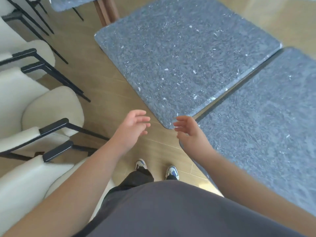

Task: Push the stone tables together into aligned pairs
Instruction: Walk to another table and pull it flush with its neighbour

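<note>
You are holding left hand (132,127) and right hand (188,130) out, fingers (143,119) spread wide, holding nothing. Right fingertips are nearly touching corner of grey speckled stone counter (179,57). Second grey stone counter (266,120) is sitting just beside, thin gap between.

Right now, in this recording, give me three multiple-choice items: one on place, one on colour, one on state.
1. Where do the cream chairs stand relative to the person?
A. on their left
B. on their right
C. behind the tables

2. What colour are the stone tabletops?
A. white
B. speckled grey
C. red

3. What are the hands doing?
A. gripping a chair
B. open, holding nothing
C. carrying a tray

Key:
1 A, chairs fill the left side.
2 B, both slabs are grey with pale flecks.
3 B, left hand and right hand have spread fingers near the table corner.
</note>
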The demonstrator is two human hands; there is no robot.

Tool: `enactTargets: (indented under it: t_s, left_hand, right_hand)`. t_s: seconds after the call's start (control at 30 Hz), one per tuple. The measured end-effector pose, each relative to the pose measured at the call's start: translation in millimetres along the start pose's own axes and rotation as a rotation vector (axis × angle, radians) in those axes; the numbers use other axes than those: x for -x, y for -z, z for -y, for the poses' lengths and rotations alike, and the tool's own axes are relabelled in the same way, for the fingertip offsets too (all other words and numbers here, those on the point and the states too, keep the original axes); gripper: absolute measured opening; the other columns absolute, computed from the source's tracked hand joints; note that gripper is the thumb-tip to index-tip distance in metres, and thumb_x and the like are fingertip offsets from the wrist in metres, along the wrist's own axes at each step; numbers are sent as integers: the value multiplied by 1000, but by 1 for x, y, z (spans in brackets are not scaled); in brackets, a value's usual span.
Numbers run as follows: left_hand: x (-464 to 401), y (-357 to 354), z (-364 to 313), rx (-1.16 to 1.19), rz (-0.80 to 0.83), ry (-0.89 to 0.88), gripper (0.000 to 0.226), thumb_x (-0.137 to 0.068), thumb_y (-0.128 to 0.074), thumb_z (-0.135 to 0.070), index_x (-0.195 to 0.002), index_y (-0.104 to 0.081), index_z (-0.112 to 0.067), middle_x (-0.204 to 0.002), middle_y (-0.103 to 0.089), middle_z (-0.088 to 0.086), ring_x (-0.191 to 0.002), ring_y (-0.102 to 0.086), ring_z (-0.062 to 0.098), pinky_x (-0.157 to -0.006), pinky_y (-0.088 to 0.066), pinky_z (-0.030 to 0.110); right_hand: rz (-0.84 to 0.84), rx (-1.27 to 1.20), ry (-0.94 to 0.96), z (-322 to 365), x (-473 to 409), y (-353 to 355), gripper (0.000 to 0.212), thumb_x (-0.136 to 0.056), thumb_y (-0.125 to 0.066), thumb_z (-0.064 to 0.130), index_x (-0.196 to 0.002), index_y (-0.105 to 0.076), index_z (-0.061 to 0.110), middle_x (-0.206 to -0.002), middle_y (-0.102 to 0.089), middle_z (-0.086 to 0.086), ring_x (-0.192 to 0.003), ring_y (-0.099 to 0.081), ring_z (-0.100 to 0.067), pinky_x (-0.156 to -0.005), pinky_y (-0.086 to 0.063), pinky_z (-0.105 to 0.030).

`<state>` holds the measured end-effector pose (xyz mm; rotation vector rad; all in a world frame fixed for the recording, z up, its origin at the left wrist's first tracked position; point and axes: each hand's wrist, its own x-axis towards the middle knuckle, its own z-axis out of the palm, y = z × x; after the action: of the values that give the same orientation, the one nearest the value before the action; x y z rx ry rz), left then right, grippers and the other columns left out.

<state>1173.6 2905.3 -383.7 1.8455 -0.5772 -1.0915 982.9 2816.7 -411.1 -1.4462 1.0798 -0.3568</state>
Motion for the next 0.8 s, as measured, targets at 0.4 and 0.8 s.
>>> enactTargets:
  t_s: [0.4,0.8]
  left_hand:
    - [-119,-27,25,34,458,442,29,-100,-44,4,-127,-52,-3,-120,-64,19,-105,-66,32,-88,-57,47]
    - [-116,-122,83,86,448,832,20,-99,-44,-4,-118,-51,-2,-116,-53,18,-109,-58,33,-85,-54,45]
  right_hand:
    - [-631,-726,-595,-59,-6,-22,30,-95,-50,-4,-123,-55,7,-104,-63,-12,-86,-62,-22,-75,-54,-33]
    - [-848,-1418,-790,-133,38,-41,33,-102,-46,14,-130,-48,-3,-135,-57,-20,-124,-57,-34,-99,-50,-45]
